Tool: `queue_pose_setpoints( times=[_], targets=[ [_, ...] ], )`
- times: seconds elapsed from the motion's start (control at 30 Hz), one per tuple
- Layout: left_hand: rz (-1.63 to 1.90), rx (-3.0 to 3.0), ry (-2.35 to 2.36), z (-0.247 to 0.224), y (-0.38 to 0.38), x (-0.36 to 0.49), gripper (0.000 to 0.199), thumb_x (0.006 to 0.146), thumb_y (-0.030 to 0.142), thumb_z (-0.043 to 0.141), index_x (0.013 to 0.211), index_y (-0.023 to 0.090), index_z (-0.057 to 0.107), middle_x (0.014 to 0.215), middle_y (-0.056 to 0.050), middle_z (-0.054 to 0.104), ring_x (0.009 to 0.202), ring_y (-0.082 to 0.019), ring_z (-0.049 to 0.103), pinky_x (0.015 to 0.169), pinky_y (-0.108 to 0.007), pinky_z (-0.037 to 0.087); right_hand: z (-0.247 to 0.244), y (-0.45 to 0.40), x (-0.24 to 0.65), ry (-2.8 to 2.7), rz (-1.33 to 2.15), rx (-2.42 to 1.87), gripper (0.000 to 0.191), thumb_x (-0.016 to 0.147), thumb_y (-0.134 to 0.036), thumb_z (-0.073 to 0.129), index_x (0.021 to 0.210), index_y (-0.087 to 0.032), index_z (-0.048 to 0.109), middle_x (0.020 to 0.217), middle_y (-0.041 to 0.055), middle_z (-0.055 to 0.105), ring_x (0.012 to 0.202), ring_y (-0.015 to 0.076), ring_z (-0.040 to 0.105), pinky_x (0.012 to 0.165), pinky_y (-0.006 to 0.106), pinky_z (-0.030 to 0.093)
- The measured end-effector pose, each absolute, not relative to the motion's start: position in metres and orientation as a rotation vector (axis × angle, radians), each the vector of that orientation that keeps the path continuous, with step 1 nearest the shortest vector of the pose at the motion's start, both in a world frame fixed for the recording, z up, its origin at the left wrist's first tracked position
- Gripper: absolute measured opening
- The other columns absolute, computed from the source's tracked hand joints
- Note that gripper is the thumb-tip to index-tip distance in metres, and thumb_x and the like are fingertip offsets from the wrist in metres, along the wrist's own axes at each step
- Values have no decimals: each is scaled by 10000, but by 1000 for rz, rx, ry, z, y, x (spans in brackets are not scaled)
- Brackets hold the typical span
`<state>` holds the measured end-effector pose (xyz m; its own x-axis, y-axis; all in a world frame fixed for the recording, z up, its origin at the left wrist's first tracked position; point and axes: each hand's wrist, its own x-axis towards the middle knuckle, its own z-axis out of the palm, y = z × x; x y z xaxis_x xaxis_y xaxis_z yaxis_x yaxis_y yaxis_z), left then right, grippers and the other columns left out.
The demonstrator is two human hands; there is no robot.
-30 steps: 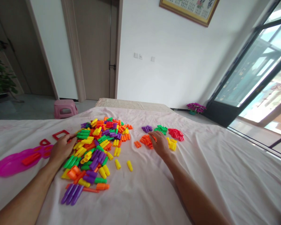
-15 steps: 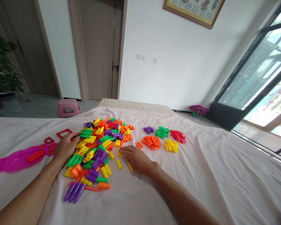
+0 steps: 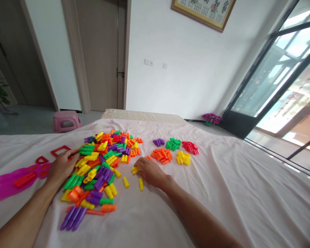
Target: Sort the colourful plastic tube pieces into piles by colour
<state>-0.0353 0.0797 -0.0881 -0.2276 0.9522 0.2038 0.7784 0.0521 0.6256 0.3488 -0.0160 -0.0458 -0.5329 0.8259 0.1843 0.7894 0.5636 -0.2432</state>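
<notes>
A heap of bullet-shaped plastic building blocks [image 3: 103, 165] in purple, green, yellow and orange lies on the cloth. At its left edge rests my left hand [image 3: 62, 167], fingers stretched loosely against the blocks and holding nothing I can see. To the right of the heap, my right hand [image 3: 151, 172] is palm down with its fingers closed over yellow blocks [image 3: 136, 170]; its fingertips are partly hidden. Two loose yellow blocks lie near it, one [image 3: 126, 182] towards the heap and another [image 3: 141, 184] just below the fingers.
Beyond my right hand are small sorted piles: purple [image 3: 158, 142], green [image 3: 173, 144], red [image 3: 190, 147], orange [image 3: 162, 155] and yellow [image 3: 183, 158]. A magenta plastic tray [image 3: 5, 184] and red frame pieces [image 3: 60, 150] lie left. A pink stool [image 3: 66, 121] stands beyond the table.
The view has swung slightly right. My right hand has drawn a little away from the heap with yellow blocks under its fingers, uncovering one loose yellow block. My left hand stays by the heap.
</notes>
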Motion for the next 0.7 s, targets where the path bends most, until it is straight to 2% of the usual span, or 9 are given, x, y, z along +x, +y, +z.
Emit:
queue_pose_setpoints(
  times=[0.17,0.33,0.5,0.7],
  targets=[
    [910,1725,2095,-87,80,-35,520,888,526,453,1240,207,666,1094,-85,731,903,-260,682,728,-312,491,-40,-2,388,-2091,133,-1389,295,982,-215,511,1260,-206,607,1204,98,646,1071,193,620,927,318,485],
    [894,1747,2116,-87,81,-36,539,887,542,440,1249,209,662,1079,-87,737,943,-275,680,739,-323,488,-23,17,473,-1628,-97,-1678,353,976,-278,439,1232,-158,651,1161,123,668,1085,225,604,973,349,453],
    [890,1761,2113,-92,84,-38,552,895,549,421,1248,200,663,1106,-105,726,947,-282,680,752,-334,497,-26,13,546,-1392,-186,-2070,420,960,-275,376,1192,-172,710,1150,121,701,1112,232,600,953,319,426],
    [917,1792,2101,-95,85,-41,544,892,549,430,1222,194,676,1113,-94,725,929,-263,680,757,-311,498,-48,5,573,-1373,-32,-2344,420,924,-281,387,1080,-231,775,1153,95,720,1070,239,632,828,300,445]
  ],
)
